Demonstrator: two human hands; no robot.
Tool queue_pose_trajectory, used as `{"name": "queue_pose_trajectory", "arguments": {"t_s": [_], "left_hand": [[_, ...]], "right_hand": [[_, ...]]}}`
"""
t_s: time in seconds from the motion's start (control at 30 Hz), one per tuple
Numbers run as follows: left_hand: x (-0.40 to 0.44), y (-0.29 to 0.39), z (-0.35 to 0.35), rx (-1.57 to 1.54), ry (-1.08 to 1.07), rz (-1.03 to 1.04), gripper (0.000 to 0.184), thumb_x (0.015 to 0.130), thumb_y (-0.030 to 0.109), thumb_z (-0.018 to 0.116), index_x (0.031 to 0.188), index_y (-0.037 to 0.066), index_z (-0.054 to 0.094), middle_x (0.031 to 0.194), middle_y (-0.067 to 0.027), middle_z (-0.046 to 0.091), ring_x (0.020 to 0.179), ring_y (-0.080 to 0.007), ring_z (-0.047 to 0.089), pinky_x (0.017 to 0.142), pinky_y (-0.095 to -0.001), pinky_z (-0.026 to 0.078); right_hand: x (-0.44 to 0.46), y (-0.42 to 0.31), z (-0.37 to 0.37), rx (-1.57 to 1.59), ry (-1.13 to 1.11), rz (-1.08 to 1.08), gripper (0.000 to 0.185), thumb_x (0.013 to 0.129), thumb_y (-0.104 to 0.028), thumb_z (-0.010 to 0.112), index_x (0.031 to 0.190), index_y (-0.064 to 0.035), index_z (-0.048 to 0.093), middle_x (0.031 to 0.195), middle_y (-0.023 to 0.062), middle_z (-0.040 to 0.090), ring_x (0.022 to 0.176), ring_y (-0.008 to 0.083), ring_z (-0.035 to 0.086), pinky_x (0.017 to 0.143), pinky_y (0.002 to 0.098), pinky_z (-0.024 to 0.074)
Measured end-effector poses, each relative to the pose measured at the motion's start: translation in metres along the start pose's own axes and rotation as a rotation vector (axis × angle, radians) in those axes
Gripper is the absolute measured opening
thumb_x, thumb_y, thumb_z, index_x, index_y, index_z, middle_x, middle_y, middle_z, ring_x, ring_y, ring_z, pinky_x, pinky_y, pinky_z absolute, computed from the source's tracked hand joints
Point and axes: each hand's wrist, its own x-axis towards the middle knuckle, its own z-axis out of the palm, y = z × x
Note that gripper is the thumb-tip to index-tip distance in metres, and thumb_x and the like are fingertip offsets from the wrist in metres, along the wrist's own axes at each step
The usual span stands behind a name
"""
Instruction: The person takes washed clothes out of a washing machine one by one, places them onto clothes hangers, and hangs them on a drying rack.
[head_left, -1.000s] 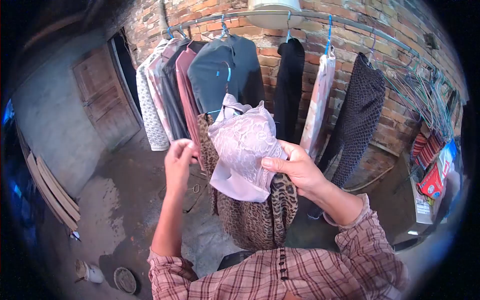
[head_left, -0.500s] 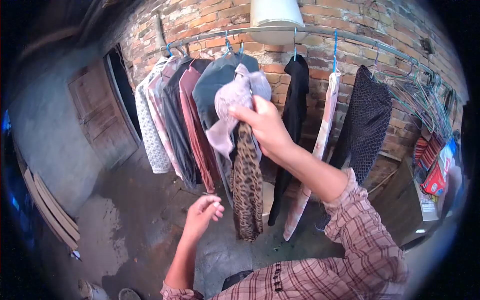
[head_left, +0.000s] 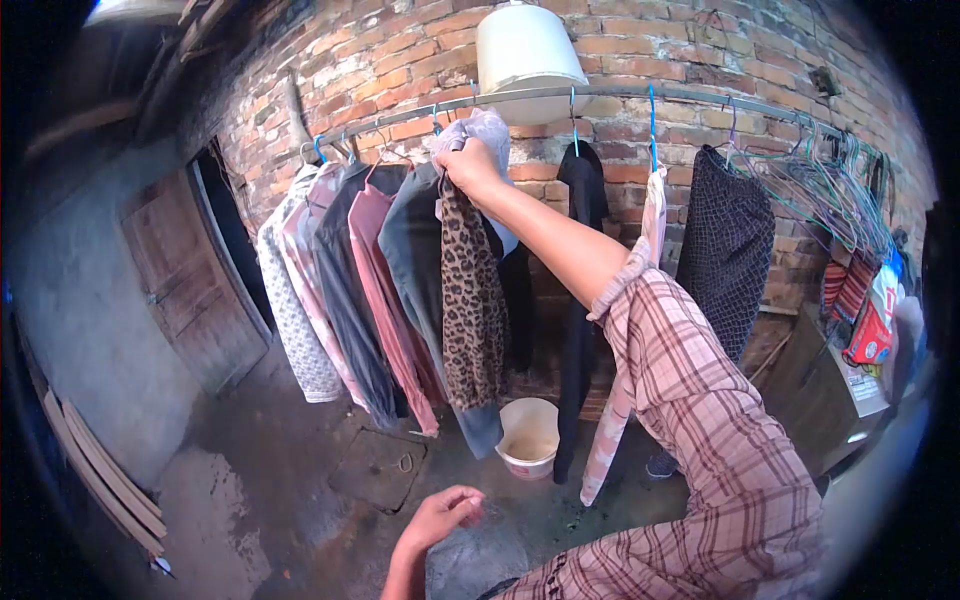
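My right hand is raised close under the clothes rail, closed around a lilac bra that is bunched up and partly hidden by the fingers. Right below that hand hangs a leopard-print garment, beside a grey-green top. Low in front of me, my left hand hovers over the floor with loosely curved fingers and nothing visible in it.
Several garments hang at the left, including a pink one. Black trousers and a dark patterned garment hang farther right, before bunched hangers. A white bucket stands on the floor; another white container is above the rail.
My right hand has moved up and away from me to the rail with the lilac bra. My left hand has dropped lower, and its fingers have loosened. The view has shifted, revealing the floor bucket more fully.
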Motion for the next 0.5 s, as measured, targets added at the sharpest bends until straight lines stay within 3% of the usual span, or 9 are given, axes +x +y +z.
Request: {"name": "queue_pose_trajectory", "arguments": {"t_s": [0.1, 0.2, 0.23, 0.33, 0.43, 0.5], "left_hand": [[-0.002, 0.002, 0.002, -0.008, -0.006, -0.058, 0.027, 0.093, 0.023, 0.056, 0.108, 0.001, 0.061, 0.086, -0.0041, 0.065, 0.074, -0.0101, 0.06, 0.068, -0.0248, 0.05], [0.001, 0.001, 0.004, -0.017, -0.023, -0.087, 0.028, 0.093, 0.024, 0.057, 0.108, 0.001, 0.061, 0.086, -0.0046, 0.065, 0.074, -0.0101, 0.06, 0.068, -0.0245, 0.05], [0.005, -0.004, 0.005, -0.031, -0.036, -0.095, 0.028, 0.093, 0.024, 0.057, 0.109, 0.001, 0.062, 0.086, -0.0048, 0.065, 0.073, -0.0101, 0.06, 0.068, -0.0244, 0.05], [0.012, -0.001, 0.012, 0.007, -0.074, -0.128, 0.028, 0.095, 0.024, 0.054, 0.11, 0.001, 0.06, 0.089, -0.0051, 0.065, 0.074, -0.0104, 0.06, 0.069, -0.0252, 0.05], [0.029, -0.001, 0.029, 0.001, -0.138, -0.168, 0.029, 0.096, 0.024, 0.053, 0.111, 0.0, 0.059, 0.09, -0.0057, 0.066, 0.074, -0.0107, 0.061, 0.069, -0.0255, 0.05], [0.042, -0.004, 0.048, -0.001, -0.21, -0.201, 0.03, 0.096, 0.024, 0.053, 0.112, -0.001, 0.058, 0.09, -0.0061, 0.066, 0.074, -0.0108, 0.061, 0.069, -0.0255, 0.05]], "right_hand": [[0.004, 0.013, 0.005, -0.079, -0.023, 0.036, 0.041, 0.067, -0.028, 0.069, 0.081, 0.0103, 0.063, 0.082, 0.0248, 0.066, 0.079, 0.0317, 0.066, 0.07, 0.0404, 0.049], [-0.006, 0.037, 0.015, -0.126, -0.044, -0.024, 0.044, 0.067, -0.031, 0.069, 0.082, 0.0093, 0.064, 0.083, 0.0255, 0.066, 0.08, 0.0321, 0.066, 0.073, 0.0401, 0.0492], [-0.009, 0.044, 0.017, -0.153, -0.099, -0.035, 0.048, 0.069, -0.038, 0.071, 0.082, 0.0072, 0.065, 0.084, 0.0235, 0.067, 0.08, 0.0318, 0.066, 0.073, 0.0394, 0.0493], [-0.025, 0.058, 0.01, -0.092, -0.222, 0.009, 0.076, 0.068, -0.053, 0.071, 0.103, 0.0132, 0.059, 0.104, 0.0311, 0.061, 0.097, 0.0394, 0.061, 0.086, 0.0423, 0.047], [-0.079, 0.042, -0.029, -0.136, -0.292, 0.033, 0.058, 0.069, -0.045, 0.07, 0.095, 0.0072, 0.061, 0.099, 0.0297, 0.061, 0.096, 0.0398, 0.061, 0.085, 0.0434, 0.047], [-0.124, 0.065, -0.049, -0.444, -0.164, -0.337, 0.045, 0.073, -0.036, 0.069, 0.093, 0.0028, 0.061, 0.086, 0.017, 0.064, 0.078, 0.0318, 0.064, 0.075, 0.0402, 0.0497]]}}
